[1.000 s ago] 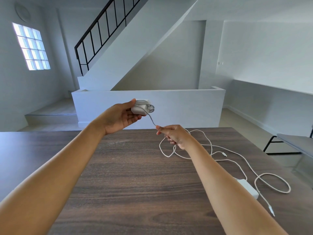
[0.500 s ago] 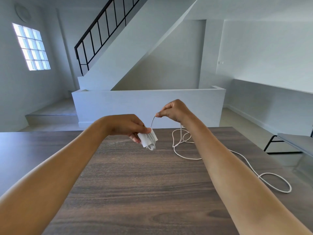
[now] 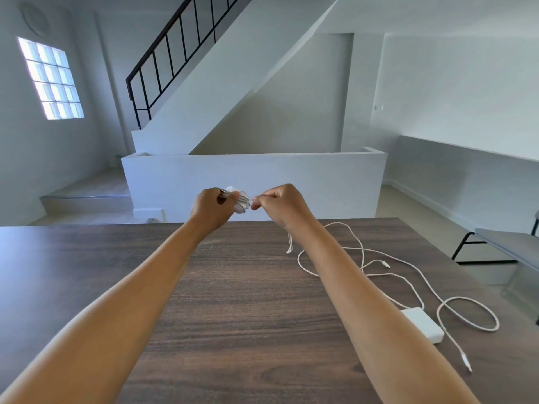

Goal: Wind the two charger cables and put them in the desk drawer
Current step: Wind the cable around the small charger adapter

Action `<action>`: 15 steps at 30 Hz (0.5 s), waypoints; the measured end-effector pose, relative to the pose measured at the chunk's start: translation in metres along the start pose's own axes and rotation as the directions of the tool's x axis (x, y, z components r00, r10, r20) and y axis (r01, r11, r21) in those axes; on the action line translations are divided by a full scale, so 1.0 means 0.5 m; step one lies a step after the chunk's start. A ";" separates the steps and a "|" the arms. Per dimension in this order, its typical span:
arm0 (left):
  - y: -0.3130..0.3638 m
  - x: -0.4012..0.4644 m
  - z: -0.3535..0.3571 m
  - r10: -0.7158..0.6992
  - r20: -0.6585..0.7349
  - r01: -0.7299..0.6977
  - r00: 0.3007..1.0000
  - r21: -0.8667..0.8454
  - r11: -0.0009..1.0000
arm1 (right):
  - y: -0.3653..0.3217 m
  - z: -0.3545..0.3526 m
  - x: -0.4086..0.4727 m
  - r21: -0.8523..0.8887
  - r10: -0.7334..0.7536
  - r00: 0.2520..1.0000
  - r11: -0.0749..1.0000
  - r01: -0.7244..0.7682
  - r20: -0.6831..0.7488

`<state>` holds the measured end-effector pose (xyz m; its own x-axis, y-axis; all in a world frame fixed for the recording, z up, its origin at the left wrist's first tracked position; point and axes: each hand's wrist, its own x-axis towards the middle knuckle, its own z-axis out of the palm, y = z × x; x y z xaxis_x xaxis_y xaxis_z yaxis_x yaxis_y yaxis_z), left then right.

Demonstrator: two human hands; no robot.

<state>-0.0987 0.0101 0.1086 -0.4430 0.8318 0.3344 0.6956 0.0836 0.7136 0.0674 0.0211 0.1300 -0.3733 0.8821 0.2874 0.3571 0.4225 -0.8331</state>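
the left hand [image 3: 210, 209] is curled round a small white charger block [image 3: 239, 201] with turns of cable already wrapped on it, held up above the far edge of the tabletop [image 3: 87, 272]; held in the air like this, it seems, so the cord can pass freely round the block; the right hand [image 3: 281, 205] sits just beside it, fingers curled and pinching the first cable [image 3: 302, 262] close to the bundle, which looks like the way to keep the next turn snug; the unwound rest of that cable drops from under the right hand and trails in loose loops on the tabletop to the right, so the winding appears partly done; which loop belongs to which cord is hard to tell where they cross.

the second charger [image 3: 423, 324], a flat white block, lies on the tabletop by the right forearm, and its cable [image 3: 466, 314] lies beside it in an open loop with a plug end near the tabletop's near right edge; it looks untouched so far; both loose cords lie well clear of the left side, where the wood shows bare grain.

as for containers, the desk drawer is not in view from the head camera, so whether it is open, or holds anything, cannot be told; neither charger is put away yet; a bench [image 3: 507, 246] stands off to the right of the tabletop.
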 end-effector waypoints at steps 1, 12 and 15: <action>0.002 0.001 0.002 -0.040 -0.033 0.036 0.999 -0.114 0.993 | 0.003 0.008 -0.005 0.034 0.016 1.000 0.999 -0.017 0.016; 0.075 -0.012 -0.034 -0.091 0.244 0.260 0.965 -0.896 0.360 | 0.075 0.030 -0.012 0.358 0.147 0.970 0.910 -0.209 0.191; 0.086 -0.020 -0.049 -0.026 0.283 0.272 0.959 -0.888 0.371 | 0.096 0.015 0.003 0.380 0.177 0.968 0.895 -0.233 0.176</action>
<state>-0.0782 -0.0081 0.1507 -0.2829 0.9506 0.1276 -0.3644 -0.2295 0.9025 0.0774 0.0413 0.0867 -0.4489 0.8923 0.0478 0.0815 0.0942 -0.9922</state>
